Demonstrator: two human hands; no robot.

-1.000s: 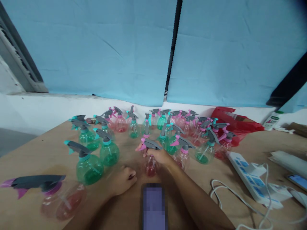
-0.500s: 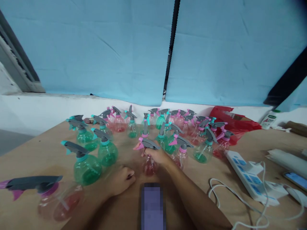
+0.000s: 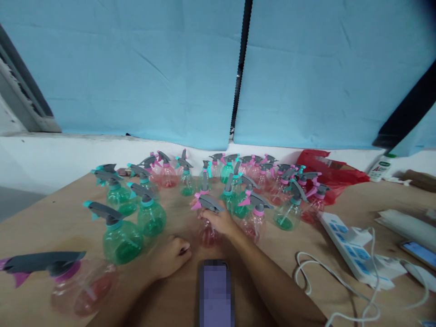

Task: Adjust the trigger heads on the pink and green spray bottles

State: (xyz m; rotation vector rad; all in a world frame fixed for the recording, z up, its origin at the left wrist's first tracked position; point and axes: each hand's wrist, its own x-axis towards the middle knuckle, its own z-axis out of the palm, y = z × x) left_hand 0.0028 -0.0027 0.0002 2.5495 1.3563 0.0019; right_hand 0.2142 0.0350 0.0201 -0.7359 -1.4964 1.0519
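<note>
My right hand is wrapped round the neck of a pink spray bottle with a grey trigger head, which stands on the wooden table. My left hand rests on the table just left of it, fingers curled into a loose fist with nothing visible in them. A green spray bottle stands to the left of that hand. A pink bottle with a grey head sits at the near left corner.
Several green and pink spray bottles crowd the middle and back of the table. A red plastic bag lies behind them. A white power strip with cables, a phone and a white bottle are on the right.
My right hand has slid the pink spray bottle slightly away from me and to the left. The left hand has stayed in place on the table.
</note>
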